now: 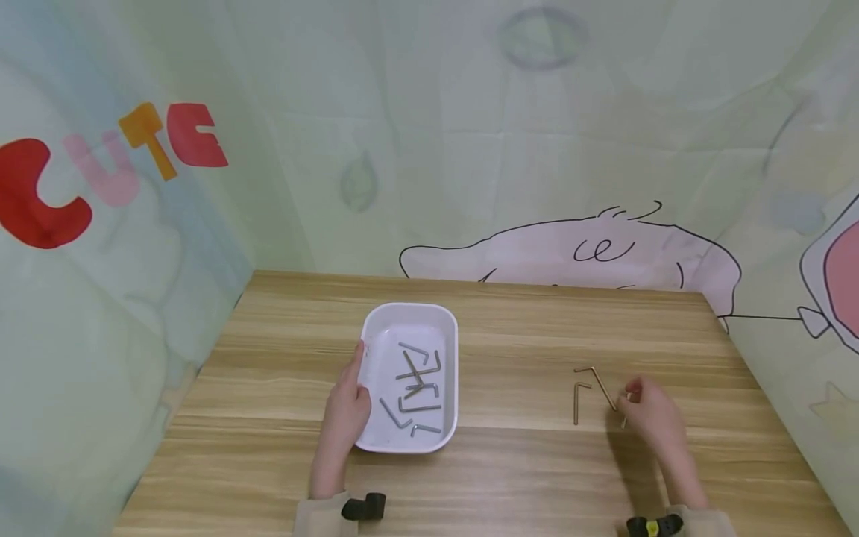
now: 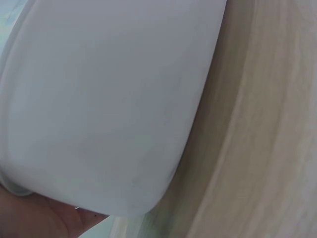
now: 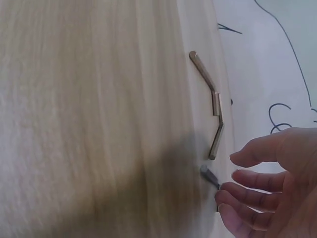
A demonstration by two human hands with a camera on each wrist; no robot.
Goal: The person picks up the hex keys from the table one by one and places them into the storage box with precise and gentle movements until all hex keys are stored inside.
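Note:
My left hand [image 1: 347, 410] grips the left side of a white plastic tray [image 1: 453, 373], its thumb over the rim. Several L-shaped hex keys [image 1: 421, 408] lie scattered inside the tray. In the left wrist view the tray's outer wall [image 2: 109, 99] fills most of the picture, with part of the hand [image 2: 39, 218] below it. Over at the right, my right hand [image 1: 651, 414] is at another hex key [image 3: 210, 174], fingertips right beside it and thumb apart from the fingers. Two bronze-coloured hex keys, one upper [image 1: 604, 389] and one lower [image 1: 576, 406], lie just left of that hand.
The wood-grain table [image 1: 510, 477] carries the tray left of centre. A printed cloth [image 1: 429, 149] with cartoon drawings and coloured letters hangs behind and beside the table. Black straps [image 1: 365, 507] are at both wrists.

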